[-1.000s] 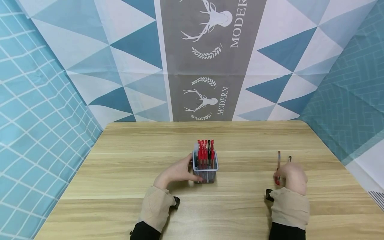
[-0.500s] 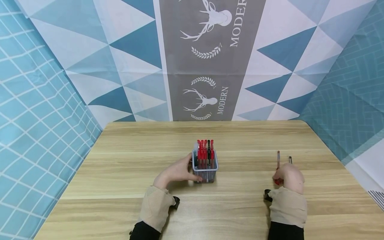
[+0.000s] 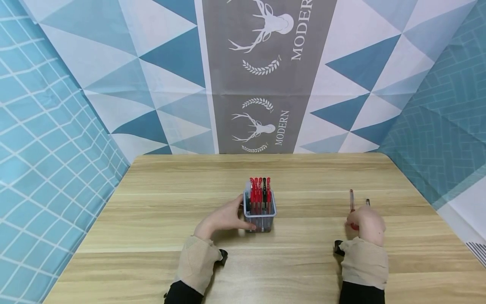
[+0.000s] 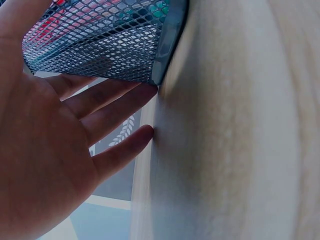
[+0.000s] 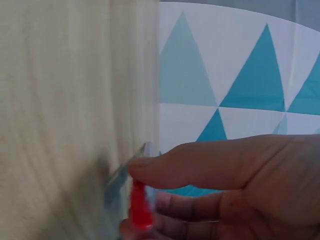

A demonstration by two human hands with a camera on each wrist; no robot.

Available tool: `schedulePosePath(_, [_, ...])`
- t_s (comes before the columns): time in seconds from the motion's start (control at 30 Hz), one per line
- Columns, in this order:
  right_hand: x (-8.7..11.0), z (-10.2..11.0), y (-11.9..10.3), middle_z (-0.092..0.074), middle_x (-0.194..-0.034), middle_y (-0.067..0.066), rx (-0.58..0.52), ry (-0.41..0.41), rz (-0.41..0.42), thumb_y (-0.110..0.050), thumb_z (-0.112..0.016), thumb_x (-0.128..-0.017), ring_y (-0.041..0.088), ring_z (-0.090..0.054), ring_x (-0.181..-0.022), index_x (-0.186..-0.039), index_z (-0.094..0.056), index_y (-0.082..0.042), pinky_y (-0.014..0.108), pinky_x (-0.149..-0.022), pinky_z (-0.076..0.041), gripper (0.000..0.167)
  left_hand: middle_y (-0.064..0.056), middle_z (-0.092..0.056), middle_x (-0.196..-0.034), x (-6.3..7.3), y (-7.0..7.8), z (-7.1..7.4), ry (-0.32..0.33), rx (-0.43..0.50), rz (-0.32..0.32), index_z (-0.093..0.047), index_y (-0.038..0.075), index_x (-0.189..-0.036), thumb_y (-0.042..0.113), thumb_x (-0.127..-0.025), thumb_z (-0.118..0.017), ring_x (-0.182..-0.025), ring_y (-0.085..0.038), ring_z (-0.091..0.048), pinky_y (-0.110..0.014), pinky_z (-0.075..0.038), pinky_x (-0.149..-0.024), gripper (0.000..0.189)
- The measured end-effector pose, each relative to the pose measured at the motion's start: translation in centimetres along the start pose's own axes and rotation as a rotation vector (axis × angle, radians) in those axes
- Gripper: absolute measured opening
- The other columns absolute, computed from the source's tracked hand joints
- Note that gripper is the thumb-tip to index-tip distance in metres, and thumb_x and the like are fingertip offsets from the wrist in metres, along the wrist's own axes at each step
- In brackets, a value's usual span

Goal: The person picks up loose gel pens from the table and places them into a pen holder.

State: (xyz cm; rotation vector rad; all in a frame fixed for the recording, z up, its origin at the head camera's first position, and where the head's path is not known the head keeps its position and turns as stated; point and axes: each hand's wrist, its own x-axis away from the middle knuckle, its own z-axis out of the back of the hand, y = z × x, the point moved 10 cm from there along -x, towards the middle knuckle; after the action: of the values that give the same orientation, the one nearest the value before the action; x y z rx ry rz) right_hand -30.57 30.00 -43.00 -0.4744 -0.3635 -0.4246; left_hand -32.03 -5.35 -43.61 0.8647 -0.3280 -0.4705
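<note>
My left hand [image 3: 222, 217] holds the left side of a small mesh pen holder [image 3: 262, 224], thumb at its front and fingers behind. In the left wrist view the fingers reach along the dark mesh wall [image 4: 110, 50], close over the wood. Several red pens [image 3: 255, 202] and a black pen [image 3: 264, 192] stand upright in the holder. Well to the right, my right hand [image 3: 368, 223] pinches a red pen [image 3: 352, 200] whose clear barrel points away from me. The right wrist view shows its red end [image 5: 141, 207] under the thumb.
Another pen [image 3: 367, 202], dark-ended, pokes out just beyond the right hand, mostly hidden by it. The wooden table [image 3: 190, 177] runs back to a patterned cloth backdrop [image 3: 243, 126]. Blue cloth [image 3: 57, 139] hangs on the left side.
My right hand has shifted slightly left, and the red pen in it has swung its far end a little left and farther away. The left hand and the pen holder stay put.
</note>
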Motion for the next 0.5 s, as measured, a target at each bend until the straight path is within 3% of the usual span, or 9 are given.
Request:
schedulePosePath(0.07, [0.2,0.7,-0.2,-0.046,-0.068,0.012,0.013,0.053,0.017,-0.019,-0.053,-0.08,0.023,-0.045,-0.062,-0.067,-0.051,-0.001,0.03,-0.052,-0.041,0.022,-0.002,-0.051,-0.127,0.0,0.0,0.0,-0.001,0.006,-0.005,-0.021,0.02,-0.143,0.036,-0.062,-0.081,-0.12,-0.017,-0.045,-0.039,-0.033,-0.103,0.102])
schedulePosePath(0.27, [1.0,2.9,-0.7,-0.052,-0.074,0.023,-0.016,0.248,0.044,-0.025,-0.048,-0.084,0.029,-0.048,-0.063,-0.078,-0.053,0.008,0.034,-0.047,-0.043,0.035,-0.001,-0.052,-0.125,-0.1,0.0,-0.1,-0.002,0.011,-0.006,-0.021,0.02,-0.143,0.037,-0.063,-0.081,-0.118,-0.016,-0.046,-0.038,-0.034,-0.103,0.102])
schedulePosePath(0.5, [2.2,5.4,-1.0,-0.057,-0.07,0.027,-0.114,0.488,0.06,-0.02,-0.048,-0.083,0.041,-0.053,-0.063,-0.069,-0.06,0.01,0.04,-0.043,-0.041,0.035,-0.002,-0.051,-0.128,-0.1,-0.1,-0.1,-0.002,0.003,0.001,-0.019,0.02,-0.144,0.037,-0.062,-0.081,-0.12,-0.018,-0.045,-0.04,-0.034,-0.103,0.103])
